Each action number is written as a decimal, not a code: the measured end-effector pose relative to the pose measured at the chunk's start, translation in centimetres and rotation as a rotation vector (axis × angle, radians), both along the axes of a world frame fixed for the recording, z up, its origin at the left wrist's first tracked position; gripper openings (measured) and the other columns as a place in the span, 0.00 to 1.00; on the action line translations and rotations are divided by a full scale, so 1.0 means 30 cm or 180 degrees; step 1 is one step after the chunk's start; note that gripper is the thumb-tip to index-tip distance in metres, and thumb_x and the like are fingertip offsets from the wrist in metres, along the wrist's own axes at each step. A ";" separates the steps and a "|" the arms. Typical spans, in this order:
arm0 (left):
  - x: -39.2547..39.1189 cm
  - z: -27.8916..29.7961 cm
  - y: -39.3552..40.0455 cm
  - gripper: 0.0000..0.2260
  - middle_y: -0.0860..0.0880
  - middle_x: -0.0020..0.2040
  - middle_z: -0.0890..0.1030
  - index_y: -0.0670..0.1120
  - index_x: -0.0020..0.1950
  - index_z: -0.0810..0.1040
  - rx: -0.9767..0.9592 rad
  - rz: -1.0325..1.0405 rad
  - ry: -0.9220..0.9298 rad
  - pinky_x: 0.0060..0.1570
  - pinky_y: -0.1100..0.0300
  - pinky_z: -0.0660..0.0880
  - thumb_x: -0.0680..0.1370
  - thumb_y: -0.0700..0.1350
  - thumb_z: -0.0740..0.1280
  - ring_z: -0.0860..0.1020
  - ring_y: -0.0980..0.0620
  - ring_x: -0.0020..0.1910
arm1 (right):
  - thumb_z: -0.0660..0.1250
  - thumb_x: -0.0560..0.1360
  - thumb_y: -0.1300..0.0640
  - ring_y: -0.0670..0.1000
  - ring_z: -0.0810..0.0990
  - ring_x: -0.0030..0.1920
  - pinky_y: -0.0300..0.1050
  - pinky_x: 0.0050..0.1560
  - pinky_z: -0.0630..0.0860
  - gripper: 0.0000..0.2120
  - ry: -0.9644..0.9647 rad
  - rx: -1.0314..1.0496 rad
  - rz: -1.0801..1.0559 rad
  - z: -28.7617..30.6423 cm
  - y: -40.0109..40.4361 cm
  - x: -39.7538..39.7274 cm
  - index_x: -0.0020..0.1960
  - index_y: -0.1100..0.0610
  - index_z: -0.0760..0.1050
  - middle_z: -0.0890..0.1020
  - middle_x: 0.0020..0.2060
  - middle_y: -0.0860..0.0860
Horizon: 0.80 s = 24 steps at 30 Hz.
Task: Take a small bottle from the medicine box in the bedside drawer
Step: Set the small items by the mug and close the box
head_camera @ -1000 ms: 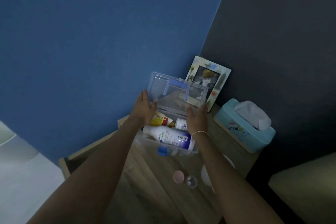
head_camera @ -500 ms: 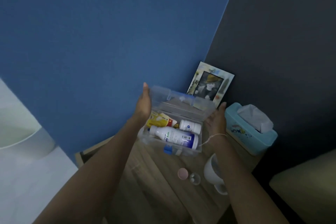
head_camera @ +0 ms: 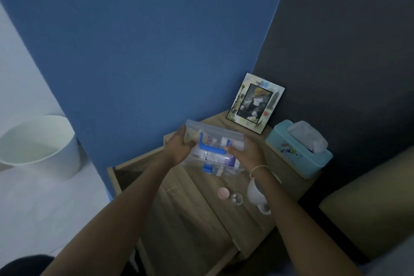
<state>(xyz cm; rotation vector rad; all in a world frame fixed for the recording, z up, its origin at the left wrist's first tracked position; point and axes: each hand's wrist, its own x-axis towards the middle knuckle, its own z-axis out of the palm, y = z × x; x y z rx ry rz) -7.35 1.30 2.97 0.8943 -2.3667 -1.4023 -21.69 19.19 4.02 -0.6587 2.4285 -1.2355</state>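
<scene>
Both hands, left hand and right hand, curl round the medicine box. Its lid looks shut, maybe unlatched; tipping could spill bottles.

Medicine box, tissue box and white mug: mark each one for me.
medicine box point(head_camera: 233, 139): head view, on the clear lid's far right part.
tissue box point(head_camera: 289, 152): head view, on its light blue front wall.
white mug point(head_camera: 255, 192): head view, on its outer wall beside the right forearm.
</scene>
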 end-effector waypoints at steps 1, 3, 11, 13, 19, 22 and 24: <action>0.009 -0.005 0.002 0.30 0.44 0.76 0.62 0.43 0.77 0.56 -0.0068 -0.0098 -0.0074 0.74 0.50 0.58 0.79 0.48 0.64 0.62 0.47 0.75 | 0.78 0.65 0.49 0.56 0.75 0.65 0.48 0.64 0.73 0.34 0.0010 0.0232 0.0061 -0.006 0.000 0.002 0.67 0.59 0.72 0.76 0.65 0.57; 0.024 -0.015 0.012 0.32 0.44 0.78 0.59 0.42 0.77 0.53 -0.0105 -0.0181 -0.0139 0.75 0.52 0.57 0.79 0.48 0.64 0.59 0.47 0.76 | 0.77 0.66 0.47 0.56 0.67 0.72 0.48 0.70 0.66 0.45 0.0021 0.0503 0.0088 -0.018 0.003 0.006 0.76 0.58 0.60 0.67 0.73 0.56; 0.023 -0.016 0.028 0.33 0.45 0.79 0.55 0.42 0.78 0.50 0.0033 -0.0104 -0.0094 0.74 0.58 0.57 0.79 0.46 0.65 0.57 0.48 0.77 | 0.73 0.71 0.48 0.57 0.67 0.72 0.45 0.66 0.67 0.44 -0.0117 0.0653 0.0189 -0.046 -0.008 -0.004 0.78 0.55 0.52 0.60 0.76 0.55; 0.020 -0.021 0.038 0.33 0.45 0.79 0.54 0.41 0.78 0.48 0.0068 -0.0052 -0.0083 0.73 0.60 0.55 0.79 0.46 0.64 0.54 0.48 0.77 | 0.73 0.71 0.52 0.59 0.71 0.69 0.55 0.65 0.74 0.44 -0.0422 0.0412 0.0181 -0.050 -0.021 -0.002 0.78 0.55 0.50 0.61 0.76 0.56; 0.011 -0.039 0.042 0.34 0.45 0.79 0.50 0.41 0.78 0.46 0.0029 -0.0015 -0.0135 0.70 0.65 0.53 0.80 0.47 0.62 0.51 0.49 0.78 | 0.58 0.78 0.39 0.56 0.38 0.78 0.55 0.77 0.43 0.42 0.0637 0.1156 0.0578 -0.101 -0.034 0.008 0.78 0.57 0.39 0.40 0.78 0.53; 0.013 -0.044 0.039 0.34 0.45 0.79 0.50 0.41 0.78 0.46 0.0041 -0.0009 -0.0050 0.69 0.66 0.52 0.80 0.47 0.63 0.50 0.49 0.78 | 0.54 0.78 0.37 0.56 0.36 0.77 0.51 0.75 0.38 0.42 0.0852 0.1345 0.0642 -0.121 -0.035 0.006 0.78 0.59 0.37 0.39 0.78 0.54; 0.016 -0.049 0.044 0.32 0.43 0.79 0.48 0.41 0.78 0.47 -0.0122 -0.0003 -0.0066 0.72 0.63 0.49 0.80 0.48 0.61 0.47 0.48 0.78 | 0.52 0.78 0.36 0.55 0.35 0.77 0.50 0.75 0.37 0.42 0.0860 0.1418 0.0662 -0.120 -0.038 0.005 0.78 0.59 0.37 0.38 0.78 0.54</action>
